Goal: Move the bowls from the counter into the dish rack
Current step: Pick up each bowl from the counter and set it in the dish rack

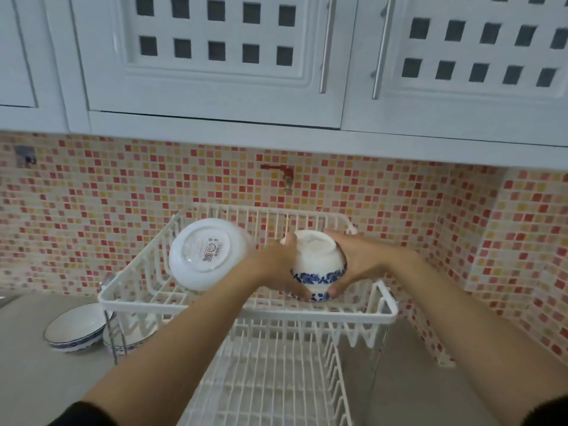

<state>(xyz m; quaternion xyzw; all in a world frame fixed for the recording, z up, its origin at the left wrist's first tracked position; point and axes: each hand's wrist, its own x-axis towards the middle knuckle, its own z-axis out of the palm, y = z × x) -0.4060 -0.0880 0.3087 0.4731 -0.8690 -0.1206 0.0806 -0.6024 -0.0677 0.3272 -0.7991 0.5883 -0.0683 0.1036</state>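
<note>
A white two-tier wire dish rack [246, 310] stands on the grey counter. In its upper tier a plain white bowl [206, 253] leans on its side, base toward me, with a label on it. Both hands hold a white bowl with a blue floral band [318, 259] upside down over the upper tier's right part. My left hand [281, 265] grips its left side and my right hand [356, 262] its right side. Two more blue-rimmed bowls sit on the counter to the rack's left, one in the open [75, 329], the other [132, 335] partly behind the rack's leg.
The rack's lower tier [276, 379] extends toward me under my arms. Mosaic tiled wall [92, 210] runs behind and to the right, with a red tap [281, 173] above the rack. White cupboards [215, 72] hang overhead. Grey counter [30, 379] spreads left.
</note>
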